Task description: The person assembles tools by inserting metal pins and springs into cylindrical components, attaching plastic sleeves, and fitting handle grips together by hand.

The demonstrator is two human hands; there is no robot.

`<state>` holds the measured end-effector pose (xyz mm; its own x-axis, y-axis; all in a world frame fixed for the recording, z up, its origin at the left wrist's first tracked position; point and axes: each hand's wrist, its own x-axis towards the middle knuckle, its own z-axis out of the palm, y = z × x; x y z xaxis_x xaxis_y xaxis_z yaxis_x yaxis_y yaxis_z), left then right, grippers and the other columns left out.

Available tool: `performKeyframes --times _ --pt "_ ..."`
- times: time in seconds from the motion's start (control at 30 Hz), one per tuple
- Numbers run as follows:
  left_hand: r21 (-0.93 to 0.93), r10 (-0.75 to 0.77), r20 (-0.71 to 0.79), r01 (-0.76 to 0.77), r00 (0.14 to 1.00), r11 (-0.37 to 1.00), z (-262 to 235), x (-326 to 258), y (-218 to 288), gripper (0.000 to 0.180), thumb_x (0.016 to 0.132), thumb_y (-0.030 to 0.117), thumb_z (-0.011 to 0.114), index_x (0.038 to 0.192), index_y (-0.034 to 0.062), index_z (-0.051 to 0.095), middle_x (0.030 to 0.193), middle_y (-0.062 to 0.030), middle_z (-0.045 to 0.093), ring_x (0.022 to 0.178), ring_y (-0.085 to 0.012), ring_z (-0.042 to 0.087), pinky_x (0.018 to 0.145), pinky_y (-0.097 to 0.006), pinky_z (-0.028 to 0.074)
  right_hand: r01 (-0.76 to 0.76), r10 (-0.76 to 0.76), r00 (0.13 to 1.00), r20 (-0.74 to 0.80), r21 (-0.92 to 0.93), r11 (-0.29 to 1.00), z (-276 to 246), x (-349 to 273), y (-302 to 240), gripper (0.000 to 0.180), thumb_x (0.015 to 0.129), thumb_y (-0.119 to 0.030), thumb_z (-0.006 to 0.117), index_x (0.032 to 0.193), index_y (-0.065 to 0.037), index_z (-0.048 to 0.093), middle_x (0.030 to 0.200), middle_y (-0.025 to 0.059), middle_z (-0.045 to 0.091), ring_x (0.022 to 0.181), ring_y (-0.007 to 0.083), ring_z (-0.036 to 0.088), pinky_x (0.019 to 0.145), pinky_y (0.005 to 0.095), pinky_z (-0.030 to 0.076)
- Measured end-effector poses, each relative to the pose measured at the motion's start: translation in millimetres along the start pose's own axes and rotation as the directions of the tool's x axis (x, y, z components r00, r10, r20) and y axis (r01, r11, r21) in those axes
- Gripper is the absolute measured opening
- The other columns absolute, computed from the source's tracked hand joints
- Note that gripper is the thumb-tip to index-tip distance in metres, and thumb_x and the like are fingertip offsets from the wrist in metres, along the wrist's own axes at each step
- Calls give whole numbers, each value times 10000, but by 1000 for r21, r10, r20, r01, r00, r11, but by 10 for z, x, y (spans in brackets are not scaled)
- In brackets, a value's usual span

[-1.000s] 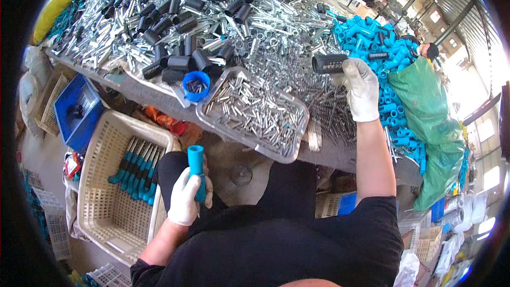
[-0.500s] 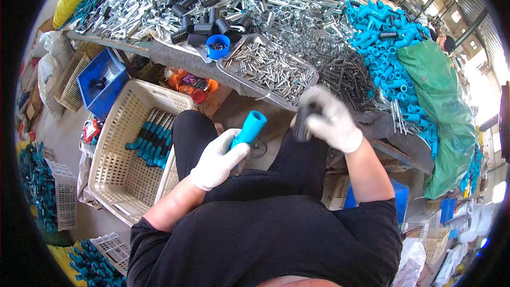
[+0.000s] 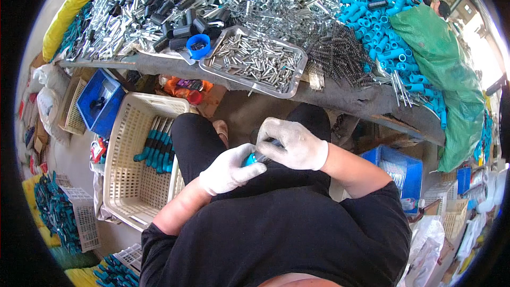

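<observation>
Seen from the head camera, a seated person (image 3: 276,218) brought two gloved hands together above the lap, near the bench's edge, where a close view of the work was presumably easiest. The left hand (image 3: 229,169) was closed around a teal handle (image 3: 249,160), apparently to steady it while leaving one end free for the right hand (image 3: 292,144). That hand's fingers were curled closed around a dark piece (image 3: 273,142), too covered to identify, at the handle's exposed end. On the far side, the bench (image 3: 340,91) carried loose parts sorted by kind, likely for quick picking: black sleeves (image 3: 200,24) to the left, metal pins (image 3: 249,56) in a clear tray (image 3: 287,94), whose rim seemed to stop them scattering, a blue cup (image 3: 200,56) beside it, then black springs (image 3: 340,56) and a teal heap (image 3: 380,21) to the right, edged by green sheeting (image 3: 431,37). By the left thigh (image 3: 195,141), handled tools (image 3: 155,146) lay side by side in a cream crate (image 3: 122,180), probably to keep them orderly.
</observation>
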<state>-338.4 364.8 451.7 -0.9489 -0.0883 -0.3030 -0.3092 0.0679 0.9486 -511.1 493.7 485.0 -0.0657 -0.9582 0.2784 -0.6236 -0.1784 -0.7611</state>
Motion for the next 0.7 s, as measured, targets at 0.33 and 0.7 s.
performKeyframes --times 0.33,0.7 --pt "69 214 -26 -212 976 975 10 267 31 672 775 357 795 1272 19 496 1152 -106 614 1074 -177 584 936 -317 445 -86 53 974 -220 -146 986 175 105 145 110 850 -115 626 854 -30 556 796 137 566 694 362 603 590 415 477" --pt "-293 -83 -96 52 992 955 -29 579 147 283 838 181 702 993 53 503 648 5 507 454 -86 478 430 -231 394 -539 290 828 -480 -537 649 -1081 93 967 211 826 -167 631 1004 -69 687 951 143 652 944 309 628 800 396 502"
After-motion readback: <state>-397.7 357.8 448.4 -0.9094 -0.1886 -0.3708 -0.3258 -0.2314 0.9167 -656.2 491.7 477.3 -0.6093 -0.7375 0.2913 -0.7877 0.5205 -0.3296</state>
